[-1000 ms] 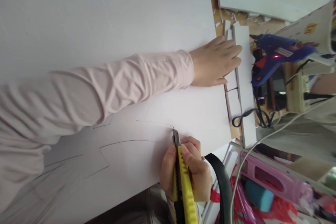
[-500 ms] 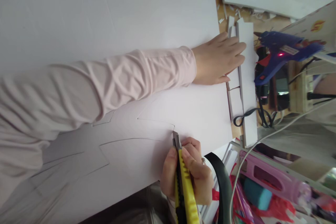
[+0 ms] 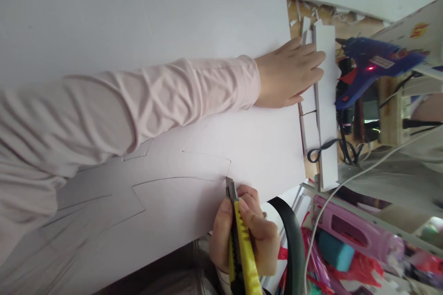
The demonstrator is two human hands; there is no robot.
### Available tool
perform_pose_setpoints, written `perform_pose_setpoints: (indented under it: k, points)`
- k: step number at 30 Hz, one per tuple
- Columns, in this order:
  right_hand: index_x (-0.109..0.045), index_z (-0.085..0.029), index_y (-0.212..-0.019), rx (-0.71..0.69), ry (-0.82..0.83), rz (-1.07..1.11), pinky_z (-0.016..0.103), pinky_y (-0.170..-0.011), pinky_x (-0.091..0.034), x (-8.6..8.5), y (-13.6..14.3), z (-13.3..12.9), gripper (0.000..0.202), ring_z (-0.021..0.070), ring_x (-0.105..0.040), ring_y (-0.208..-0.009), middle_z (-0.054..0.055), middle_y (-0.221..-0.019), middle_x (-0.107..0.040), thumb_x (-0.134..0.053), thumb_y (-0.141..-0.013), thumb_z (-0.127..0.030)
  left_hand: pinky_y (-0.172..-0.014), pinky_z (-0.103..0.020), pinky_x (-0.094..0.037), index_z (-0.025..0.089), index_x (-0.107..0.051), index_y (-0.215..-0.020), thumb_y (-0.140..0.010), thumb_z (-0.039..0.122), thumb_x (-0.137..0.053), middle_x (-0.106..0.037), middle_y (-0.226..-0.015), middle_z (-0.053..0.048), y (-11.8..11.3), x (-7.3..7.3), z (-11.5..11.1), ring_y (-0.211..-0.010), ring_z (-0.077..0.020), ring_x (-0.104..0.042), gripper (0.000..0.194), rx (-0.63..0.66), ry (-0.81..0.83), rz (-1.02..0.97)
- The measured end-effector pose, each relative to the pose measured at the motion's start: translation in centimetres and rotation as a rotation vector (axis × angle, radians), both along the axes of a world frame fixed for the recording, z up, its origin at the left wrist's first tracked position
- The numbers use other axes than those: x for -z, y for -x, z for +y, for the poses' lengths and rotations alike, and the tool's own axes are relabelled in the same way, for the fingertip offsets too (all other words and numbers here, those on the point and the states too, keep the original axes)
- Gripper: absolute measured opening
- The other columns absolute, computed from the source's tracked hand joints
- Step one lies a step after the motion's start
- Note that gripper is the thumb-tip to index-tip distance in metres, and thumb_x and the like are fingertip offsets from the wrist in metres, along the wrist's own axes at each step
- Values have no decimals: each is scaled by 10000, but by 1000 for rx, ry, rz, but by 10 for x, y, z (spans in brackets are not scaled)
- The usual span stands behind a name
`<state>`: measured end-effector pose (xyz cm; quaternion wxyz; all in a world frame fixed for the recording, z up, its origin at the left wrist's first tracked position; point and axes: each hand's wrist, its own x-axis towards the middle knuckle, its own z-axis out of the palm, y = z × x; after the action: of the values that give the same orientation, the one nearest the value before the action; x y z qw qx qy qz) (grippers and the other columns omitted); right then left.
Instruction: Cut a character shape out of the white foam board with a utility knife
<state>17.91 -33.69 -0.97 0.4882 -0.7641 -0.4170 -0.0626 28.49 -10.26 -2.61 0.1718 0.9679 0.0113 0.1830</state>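
Note:
My right hand (image 3: 254,235) is wrapped round a yellow utility knife (image 3: 245,249) with black parts. Its blade tip touches a large white board (image 3: 214,18), at the short line joining two long pencilled or cut curves. Across the board reaches my left arm in a pale pink sleeve. My left hand (image 3: 292,71) lies flat at the board's far edge, palm down, fingers extended over narrow white strips (image 3: 310,126). Part of the jagged drawn outline is hidden under the sleeve.
Beyond the strips are a blue glue gun (image 3: 374,62) with a red light and a wooden block (image 3: 392,110). A white cable (image 3: 341,189) crosses the right side. A black band (image 3: 294,244) and a pink plastic item (image 3: 356,230) lie at lower right.
The knife blade has moved a short way along the line, from near the upper corner towards the lower curve. My left hand stays in place; the view has shifted slightly.

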Motion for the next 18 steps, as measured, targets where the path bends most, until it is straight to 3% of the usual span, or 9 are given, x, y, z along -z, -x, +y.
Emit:
perform_pose_setpoints:
  k: [4,10,14,18]
  points:
    - [-575,-169,-903,-56,-17,-6,344,-572,-542,0,-1,-2,286,106,-493,-544,-55,-646,-486,-591,-748,70,-1053,-448,-280,110,-585,-1024,-967,261,-475,-558,-1176,-150,1,-2,-1,-1265,-345,-466,195,2,0,19]
    - [-514,-217,-814,-8,126,52,280,-563,-507,2,-1,-14,266,141,-573,-648,-56,-635,-467,-563,-796,44,-1056,-451,-274,105,-584,-1044,-968,262,-481,-556,-1191,-152,1,-3,0,-1288,-353,-451,203,1,-2,36]
    - [-555,-215,-859,-32,112,48,329,-613,-545,-1,2,-16,246,172,-625,-680,-48,-646,-510,-626,-779,6,-1055,-452,-281,110,-590,-1037,-968,265,-485,-561,-1194,-151,2,-4,-1,-1280,-351,-460,199,-5,1,34]
    - [-550,-226,-898,91,83,150,337,-593,-533,-7,3,-11,175,196,-654,-664,-31,-651,-573,-617,-842,-74,-1037,-441,-286,116,-601,-1026,-963,244,-486,-576,-1184,-149,2,-4,-2,-1264,-345,-473,183,-12,0,23]
